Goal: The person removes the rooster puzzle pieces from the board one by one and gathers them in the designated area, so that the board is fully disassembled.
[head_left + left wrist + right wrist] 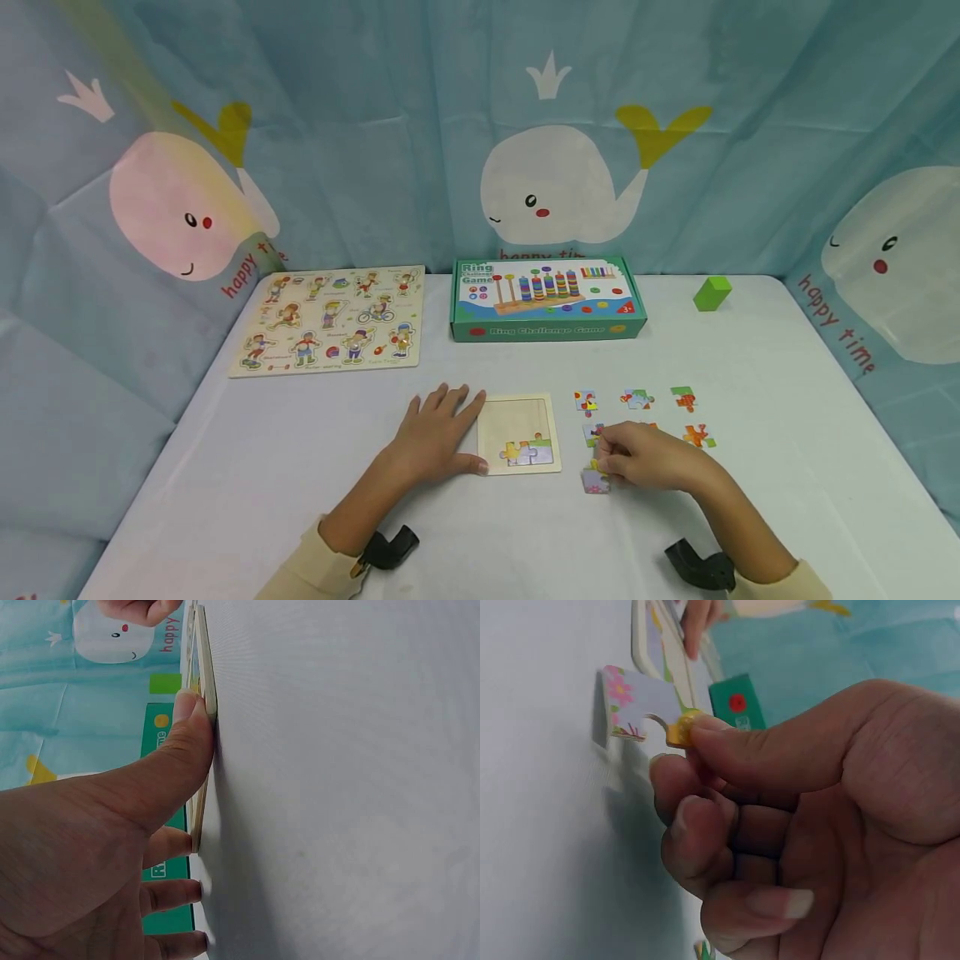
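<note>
My right hand (pixel 652 457) pinches a lilac puzzle piece (pixel 641 694) by its yellow knob, between thumb and forefinger. Pink flowers are printed on that piece, which is tilted up from the table in the right wrist view. To the left lies a square wooden puzzle tray (pixel 510 417) with a few joined pieces (pixel 528 452) in its lower right corner. My left hand (pixel 435 437) rests with fingers spread at the tray's left edge, its thumb (pixel 169 769) and forefinger touching the rim. Beyond the right hand are several loose puzzle pieces (pixel 637 400), some partly hidden by it.
A wooden picture board (pixel 330 321) lies at the back left. Next to it is a green ring game box (pixel 547 300), with a green block (pixel 712 293) at the back right. A whale-print curtain (pixel 375 167) hangs behind the white table (pixel 225 483).
</note>
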`<state>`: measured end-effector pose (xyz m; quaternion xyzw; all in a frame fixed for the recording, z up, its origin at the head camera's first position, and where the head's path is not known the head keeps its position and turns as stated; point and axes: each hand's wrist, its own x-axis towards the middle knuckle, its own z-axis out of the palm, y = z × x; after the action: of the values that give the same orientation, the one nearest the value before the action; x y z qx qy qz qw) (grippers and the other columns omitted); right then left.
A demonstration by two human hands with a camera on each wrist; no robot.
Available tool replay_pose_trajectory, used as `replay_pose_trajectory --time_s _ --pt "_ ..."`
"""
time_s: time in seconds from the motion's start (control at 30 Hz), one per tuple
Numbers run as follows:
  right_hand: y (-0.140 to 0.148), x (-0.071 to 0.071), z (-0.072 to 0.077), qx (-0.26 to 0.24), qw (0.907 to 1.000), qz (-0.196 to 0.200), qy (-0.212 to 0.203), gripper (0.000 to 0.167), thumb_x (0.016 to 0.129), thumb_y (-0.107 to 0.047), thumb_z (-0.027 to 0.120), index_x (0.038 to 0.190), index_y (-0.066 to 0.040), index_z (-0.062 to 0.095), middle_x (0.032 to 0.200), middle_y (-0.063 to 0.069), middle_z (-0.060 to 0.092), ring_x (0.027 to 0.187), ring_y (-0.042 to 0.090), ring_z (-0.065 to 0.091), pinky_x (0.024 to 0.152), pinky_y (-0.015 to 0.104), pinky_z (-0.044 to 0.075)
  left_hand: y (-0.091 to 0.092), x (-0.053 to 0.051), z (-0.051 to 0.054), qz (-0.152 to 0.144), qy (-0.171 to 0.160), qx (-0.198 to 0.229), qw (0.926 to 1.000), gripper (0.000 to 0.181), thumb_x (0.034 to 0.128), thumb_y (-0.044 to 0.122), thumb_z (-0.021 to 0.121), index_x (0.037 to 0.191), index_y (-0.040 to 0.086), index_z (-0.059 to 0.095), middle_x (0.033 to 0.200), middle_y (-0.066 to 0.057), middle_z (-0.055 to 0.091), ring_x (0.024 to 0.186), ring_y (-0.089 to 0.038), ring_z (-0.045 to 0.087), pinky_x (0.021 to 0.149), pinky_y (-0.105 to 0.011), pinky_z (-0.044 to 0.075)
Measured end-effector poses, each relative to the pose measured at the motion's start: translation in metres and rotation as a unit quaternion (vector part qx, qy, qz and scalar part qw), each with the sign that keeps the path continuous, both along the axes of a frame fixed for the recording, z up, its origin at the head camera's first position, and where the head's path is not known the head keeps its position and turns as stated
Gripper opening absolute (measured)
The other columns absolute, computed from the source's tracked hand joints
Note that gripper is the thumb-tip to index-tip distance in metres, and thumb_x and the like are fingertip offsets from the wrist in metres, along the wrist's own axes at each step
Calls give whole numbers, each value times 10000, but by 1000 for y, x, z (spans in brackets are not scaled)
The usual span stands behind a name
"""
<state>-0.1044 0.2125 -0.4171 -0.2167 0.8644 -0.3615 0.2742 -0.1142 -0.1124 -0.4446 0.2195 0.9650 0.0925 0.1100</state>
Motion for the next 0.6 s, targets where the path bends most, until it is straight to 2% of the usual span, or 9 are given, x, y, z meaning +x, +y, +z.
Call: replay_pose_trajectory --time_s 0.27,0.43,0.6 --pt "11 1 -4 192 9996 -93 -181 172 913 -10 593 769 -104 599 622 -71 513 587 74 433 546 233 360 0 1 1 24 -32 58 10000 983 759 594 797 1548 156 410 1559 -154 379 1442 -434 277 1091 -683 251" --pt "14 1 -4 129 9990 -80 -428 170 910 2 596 766 -87 605 633 -45 526 593 97 458 544 244 378 0 1 1 29 -88 38 10000 983 762 593 795 1553 162 401 1564 -149 373 1445 -428 272 1095 -680 247" --pt "16 0 -5 147 9995 -68 -269 167 902 0 608 767 -97 615 625 -55 524 587 93 473 545 250 393 0 0 1 34 -99 16 9999 987 761 596 794 1556 166 397 1566 -145 372 1447 -424 271 1096 -677 248"
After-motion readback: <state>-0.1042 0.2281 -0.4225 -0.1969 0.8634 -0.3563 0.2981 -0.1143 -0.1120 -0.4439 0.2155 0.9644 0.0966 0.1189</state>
